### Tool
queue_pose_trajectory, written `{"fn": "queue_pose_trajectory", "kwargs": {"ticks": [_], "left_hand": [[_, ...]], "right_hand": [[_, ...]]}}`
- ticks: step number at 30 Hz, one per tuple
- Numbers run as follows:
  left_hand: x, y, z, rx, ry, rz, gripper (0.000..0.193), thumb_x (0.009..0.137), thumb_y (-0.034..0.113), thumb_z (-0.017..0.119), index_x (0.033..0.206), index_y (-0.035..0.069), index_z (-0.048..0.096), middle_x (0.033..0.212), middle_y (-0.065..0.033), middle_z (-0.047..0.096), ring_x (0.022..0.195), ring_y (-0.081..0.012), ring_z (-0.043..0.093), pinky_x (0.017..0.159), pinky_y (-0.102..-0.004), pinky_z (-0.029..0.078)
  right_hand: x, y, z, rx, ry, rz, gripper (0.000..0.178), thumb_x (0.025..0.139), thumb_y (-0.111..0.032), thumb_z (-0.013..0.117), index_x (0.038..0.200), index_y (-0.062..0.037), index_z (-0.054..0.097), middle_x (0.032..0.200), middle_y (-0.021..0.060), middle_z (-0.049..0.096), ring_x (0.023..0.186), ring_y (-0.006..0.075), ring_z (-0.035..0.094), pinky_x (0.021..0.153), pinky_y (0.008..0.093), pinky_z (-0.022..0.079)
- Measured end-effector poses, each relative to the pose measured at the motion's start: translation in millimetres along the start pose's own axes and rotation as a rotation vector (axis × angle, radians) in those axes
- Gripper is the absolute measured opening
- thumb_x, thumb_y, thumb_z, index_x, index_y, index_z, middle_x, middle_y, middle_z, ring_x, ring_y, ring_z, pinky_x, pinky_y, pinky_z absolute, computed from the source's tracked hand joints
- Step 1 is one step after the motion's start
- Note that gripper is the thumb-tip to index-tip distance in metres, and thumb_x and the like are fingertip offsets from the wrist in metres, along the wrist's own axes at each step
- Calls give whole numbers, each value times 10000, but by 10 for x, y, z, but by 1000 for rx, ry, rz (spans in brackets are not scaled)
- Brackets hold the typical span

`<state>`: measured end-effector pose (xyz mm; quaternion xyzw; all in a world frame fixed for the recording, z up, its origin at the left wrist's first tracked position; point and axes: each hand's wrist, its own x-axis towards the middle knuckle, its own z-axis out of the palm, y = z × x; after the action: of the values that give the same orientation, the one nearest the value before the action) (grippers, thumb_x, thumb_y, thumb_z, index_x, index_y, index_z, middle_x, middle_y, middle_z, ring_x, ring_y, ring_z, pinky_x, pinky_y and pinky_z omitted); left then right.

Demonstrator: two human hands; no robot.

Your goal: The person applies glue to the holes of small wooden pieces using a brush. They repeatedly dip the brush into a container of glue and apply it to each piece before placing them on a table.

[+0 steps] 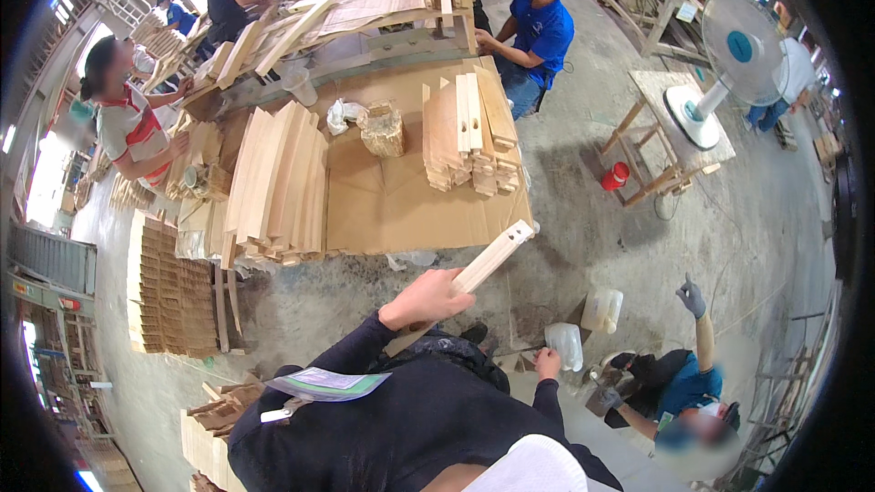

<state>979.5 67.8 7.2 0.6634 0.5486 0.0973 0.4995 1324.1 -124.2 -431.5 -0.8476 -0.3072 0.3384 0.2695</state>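
My left hand (432,300) is closed around a pale wooden slat (492,258), which slants up and right toward the worktable's near edge. Small dark holes show at the slat's far end. My right hand (548,364) is low on the right, its fingers curled. A thin dark stick-like piece (524,349) juts leftward from these fingers; its kind is too small to tell. Just beside that hand is a translucent plastic jug (567,344); whether they touch I cannot tell. A second, yellowish jug (602,310) stands farther right.
Stacked wooden slats (278,178) and a shorter pile (467,137) lie on the cardboard-covered table (383,219). Between them stands a tape-wrapped container (382,131). A fan (697,118) rests on a wooden stand (679,159). At lower right is a gloved person (688,392); others work around the table.
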Motion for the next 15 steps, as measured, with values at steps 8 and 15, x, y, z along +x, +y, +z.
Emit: {"fn": "queue_pose_trajectory", "kwargs": {"ticks": [8, 15], "left_hand": [[-16, -76, 21, 15, 1, -1, 503, 786, 324, 612, 1142, -30, 579, 893, -258, 655, 834, -382, 642, 770, -413, 490], [-8, -145, 51, 19, 4, 11, 500, 792, 333, 604, 1130, -34, 581, 883, -267, 649, 818, -392, 637, 748, -421, 489]], "right_hand": [[52, -32, -6, -22, -2, -43, 264, 851, -203, 519, 745, 23, 605, 656, 111, 636, 563, 183, 640, 470, 314, 475], [-31, -358, -119, -56, -71, 71, 326, 805, -296, 548, 760, 12, 644, 750, 204, 661, 785, 380, 641, 733, 441, 483]]}}
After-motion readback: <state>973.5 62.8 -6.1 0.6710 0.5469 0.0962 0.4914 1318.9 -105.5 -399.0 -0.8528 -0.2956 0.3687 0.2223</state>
